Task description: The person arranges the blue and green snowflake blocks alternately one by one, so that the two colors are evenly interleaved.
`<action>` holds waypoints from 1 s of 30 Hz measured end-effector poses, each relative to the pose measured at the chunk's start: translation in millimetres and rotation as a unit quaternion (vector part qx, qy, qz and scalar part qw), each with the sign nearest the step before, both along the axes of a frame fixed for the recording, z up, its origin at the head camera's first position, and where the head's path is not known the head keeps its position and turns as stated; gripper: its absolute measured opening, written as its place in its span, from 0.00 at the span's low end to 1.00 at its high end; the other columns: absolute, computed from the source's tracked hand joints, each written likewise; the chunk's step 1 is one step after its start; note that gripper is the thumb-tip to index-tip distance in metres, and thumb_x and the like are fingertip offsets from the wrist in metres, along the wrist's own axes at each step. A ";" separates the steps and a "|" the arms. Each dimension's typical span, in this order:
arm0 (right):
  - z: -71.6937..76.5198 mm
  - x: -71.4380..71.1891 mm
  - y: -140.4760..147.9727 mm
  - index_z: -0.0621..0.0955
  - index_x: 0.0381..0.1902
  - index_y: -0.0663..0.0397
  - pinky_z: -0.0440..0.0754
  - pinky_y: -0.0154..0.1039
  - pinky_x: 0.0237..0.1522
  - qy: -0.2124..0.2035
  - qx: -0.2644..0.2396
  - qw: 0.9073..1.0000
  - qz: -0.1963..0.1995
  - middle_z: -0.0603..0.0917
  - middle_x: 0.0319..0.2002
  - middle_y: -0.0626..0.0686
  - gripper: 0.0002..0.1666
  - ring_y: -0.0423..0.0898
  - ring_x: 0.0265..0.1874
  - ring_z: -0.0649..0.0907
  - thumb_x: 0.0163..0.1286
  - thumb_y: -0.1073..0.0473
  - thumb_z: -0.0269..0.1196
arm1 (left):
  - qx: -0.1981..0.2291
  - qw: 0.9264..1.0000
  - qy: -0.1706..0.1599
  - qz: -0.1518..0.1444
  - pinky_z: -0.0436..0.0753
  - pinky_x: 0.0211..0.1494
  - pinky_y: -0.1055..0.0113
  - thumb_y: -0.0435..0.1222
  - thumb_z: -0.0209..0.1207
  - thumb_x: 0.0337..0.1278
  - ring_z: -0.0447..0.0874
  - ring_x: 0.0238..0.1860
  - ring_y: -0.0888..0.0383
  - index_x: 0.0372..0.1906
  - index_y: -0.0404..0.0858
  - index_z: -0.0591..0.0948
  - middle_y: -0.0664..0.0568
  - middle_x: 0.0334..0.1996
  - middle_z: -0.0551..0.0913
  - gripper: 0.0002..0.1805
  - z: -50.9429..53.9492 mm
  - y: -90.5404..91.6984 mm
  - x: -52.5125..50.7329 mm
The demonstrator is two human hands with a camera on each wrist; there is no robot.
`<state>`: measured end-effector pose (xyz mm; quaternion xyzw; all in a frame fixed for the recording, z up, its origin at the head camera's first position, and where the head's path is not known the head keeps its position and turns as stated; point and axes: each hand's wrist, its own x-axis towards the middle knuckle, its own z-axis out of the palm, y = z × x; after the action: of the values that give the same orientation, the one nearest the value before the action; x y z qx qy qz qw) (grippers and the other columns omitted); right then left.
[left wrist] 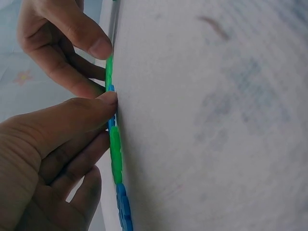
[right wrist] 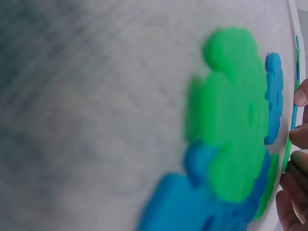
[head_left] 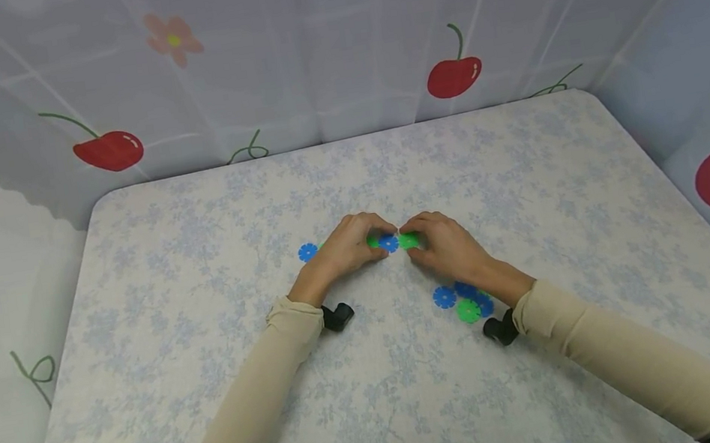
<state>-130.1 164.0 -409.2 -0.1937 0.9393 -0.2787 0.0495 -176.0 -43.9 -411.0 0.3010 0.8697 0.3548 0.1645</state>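
My left hand (head_left: 354, 243) pinches a blue flower-shaped plastic disc (head_left: 388, 243) in a row of alternating blue and green discs. A green disc (left wrist: 116, 154) and another blue disc (left wrist: 123, 207) trail behind it in the left wrist view. The row's far left end is a blue disc (head_left: 308, 251); my left hand hides its middle. My right hand (head_left: 443, 243) pinches a green disc (head_left: 408, 240) by its edges, right beside the blue one. Whether these two are joined I cannot tell.
Below my right wrist lies a loose pile of blue discs (head_left: 443, 297) and green discs (head_left: 468, 311), some overlapping. A black wrist camera (head_left: 339, 317) hangs under the left wrist, another black camera (head_left: 500, 330) under the right. A patterned cloth covers the table (head_left: 199, 274); curtains (head_left: 304, 54) stand behind.
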 end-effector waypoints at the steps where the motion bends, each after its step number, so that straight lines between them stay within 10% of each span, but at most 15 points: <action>1: -0.2 0.4 0.8 0.81 0.57 0.61 0.75 0.55 0.59 0.000 -0.003 1.000 0.000 0.79 0.58 0.60 0.23 0.58 0.59 0.76 0.65 0.62 0.67 | 0.000 1.000 -0.001 0.000 0.75 0.62 0.63 0.31 0.69 0.55 0.77 0.59 0.53 0.56 0.36 0.83 0.48 0.55 0.83 0.21 -0.1 -0.1 0.0; 13: 0.9 23.0 18.2 0.80 0.58 0.60 0.72 0.58 0.61 -0.005 -0.040 0.999 -0.026 0.79 0.59 0.59 0.21 0.58 0.61 0.74 0.68 0.60 0.64 | 0.008 1.000 0.006 -0.005 0.74 0.63 0.64 0.30 0.70 0.54 0.77 0.60 0.53 0.55 0.35 0.83 0.48 0.55 0.83 0.21 -0.5 0.7 -0.8; 30: 2.7 80.6 36.3 0.84 0.53 0.59 0.79 0.53 0.54 0.088 0.001 0.993 0.073 0.84 0.52 0.55 0.23 0.53 0.53 0.81 0.59 0.61 0.73 | 0.016 1.000 0.023 -0.007 0.75 0.63 0.63 0.33 0.71 0.53 0.77 0.59 0.54 0.56 0.36 0.83 0.49 0.54 0.83 0.23 0.1 6.9 0.1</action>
<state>-49.5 200.3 -406.6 -0.2859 0.9235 -0.2554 -0.0132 -175.9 -37.0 -410.9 0.3176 0.8653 0.3608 0.1420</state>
